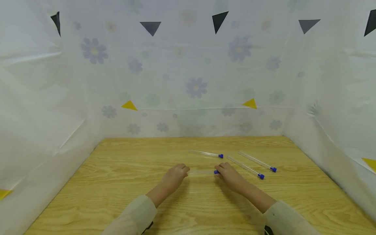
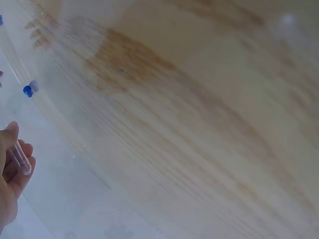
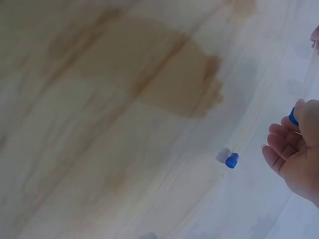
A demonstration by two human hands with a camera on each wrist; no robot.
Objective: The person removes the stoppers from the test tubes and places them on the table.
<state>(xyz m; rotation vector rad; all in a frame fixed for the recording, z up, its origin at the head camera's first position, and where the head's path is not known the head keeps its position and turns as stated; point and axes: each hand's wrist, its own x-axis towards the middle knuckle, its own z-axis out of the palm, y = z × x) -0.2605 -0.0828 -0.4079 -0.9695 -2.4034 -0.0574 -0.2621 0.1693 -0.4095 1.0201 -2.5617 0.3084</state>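
Note:
Between both hands, a clear test tube with a blue cap is held sideways just over the wooden table. My left hand pinches its rounded clear end; in the left wrist view the tube's end shows between thumb and fingers. The capped end is in my right hand, where thumb and forefinger pinch the blue cap in the right wrist view. Behind the hands lies another blue-capped tube. To the right of my right hand lie a nearer tube and a farther tube, slanting side by side.
The wood-grain table is enclosed by a white flowered sheet at the back and white sheets on both sides. Black and yellow triangles are stuck on the sheets. Pale sleeves cover the forearms.

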